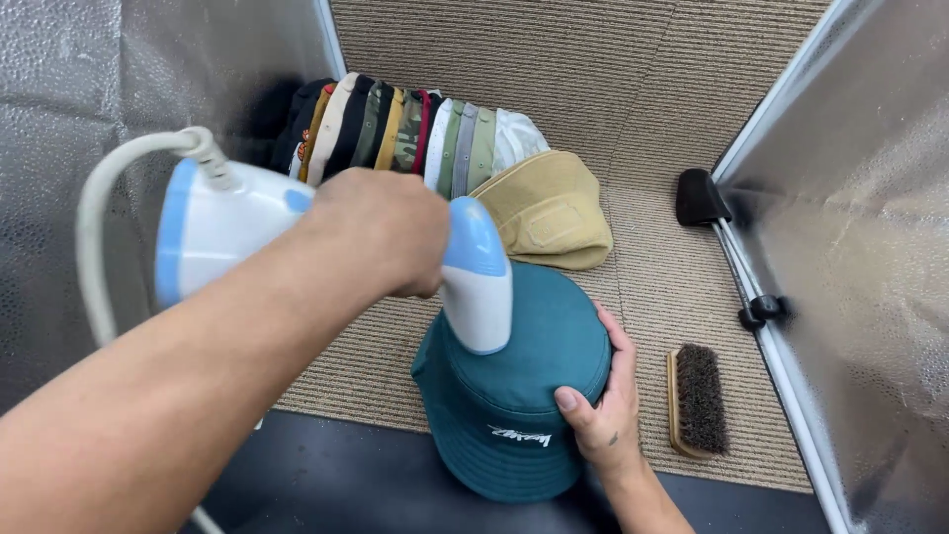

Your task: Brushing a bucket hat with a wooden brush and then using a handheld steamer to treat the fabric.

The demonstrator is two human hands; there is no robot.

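Ribbed beige carpet covers the floor of a small booth walled with silvery panels, with a dark mat along the near edge. Near the middle, a teal bucket hat stands crown-up, partly on the mat and partly on the carpet. The left hand is wrapped in a closed grip around the handle of a white and blue garment steamer, whose nozzle end rests on the top of the hat while its pale cord loops off to the left. The right hand cups the hat's right side, fingers curved round the crown and thumb pressed on the front. For a clean pass, I judge the nozzle should lie flat on the fabric while the steadying fingers stay clear of the steam. Just right of the hat lies a wooden bristle brush; behind it sits a tan cap and a row of stacked caps.
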